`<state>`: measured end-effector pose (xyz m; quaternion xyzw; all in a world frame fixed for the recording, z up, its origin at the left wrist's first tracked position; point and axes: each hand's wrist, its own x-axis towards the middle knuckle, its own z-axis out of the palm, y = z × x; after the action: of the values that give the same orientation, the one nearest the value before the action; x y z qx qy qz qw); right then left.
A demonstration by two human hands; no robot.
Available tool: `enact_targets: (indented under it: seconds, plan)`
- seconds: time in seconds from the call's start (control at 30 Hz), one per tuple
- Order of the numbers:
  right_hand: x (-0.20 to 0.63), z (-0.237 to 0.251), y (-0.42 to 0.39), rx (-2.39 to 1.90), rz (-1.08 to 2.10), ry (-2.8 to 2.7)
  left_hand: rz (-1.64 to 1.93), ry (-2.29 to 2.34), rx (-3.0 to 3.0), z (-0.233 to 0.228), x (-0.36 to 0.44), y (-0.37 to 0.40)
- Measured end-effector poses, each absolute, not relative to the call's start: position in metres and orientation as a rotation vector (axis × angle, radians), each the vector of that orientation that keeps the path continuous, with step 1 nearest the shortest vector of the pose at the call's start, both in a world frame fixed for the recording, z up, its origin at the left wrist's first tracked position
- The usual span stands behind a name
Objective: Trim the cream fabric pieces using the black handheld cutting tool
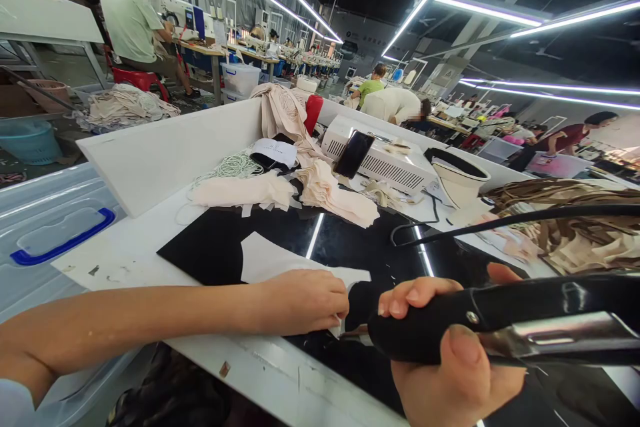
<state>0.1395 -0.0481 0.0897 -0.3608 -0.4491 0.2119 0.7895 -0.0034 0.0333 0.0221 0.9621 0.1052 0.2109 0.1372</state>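
Right hand (450,353) wrapped tight round the black handle of an iron (505,327), thumb on the near side, fingers curled over the top, cord (500,220) arching away above. Left hand (300,300) just left of the iron, fingers bent down and pinching the edge of a white fabric piece (280,260). Fabric piece flat on the black mat (360,247), touching the hand. Beyond the mat: stacked cream fabric (335,193), a phone (353,153) leaning on a white box (385,160). Left of the mat, a plastic bin lid (45,213) with a blue handle.
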Motion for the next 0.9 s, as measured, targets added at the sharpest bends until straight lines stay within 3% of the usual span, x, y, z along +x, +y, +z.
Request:
enact_targets:
  seconds: [0.17,0.5,0.9]
  plan:
    - [0.14,0.09,-0.047,-0.776,0.443,-0.969,0.749,0.217,2.837,0.022,-0.003,0.033]
    - [0.139,0.089,-0.048,-0.78,0.447,-0.956,0.563,0.115,2.854,0.026,-0.014,0.037]
    - [0.139,0.09,-0.049,-0.782,0.442,-0.95,0.65,-0.047,2.83,0.022,-0.026,0.042]
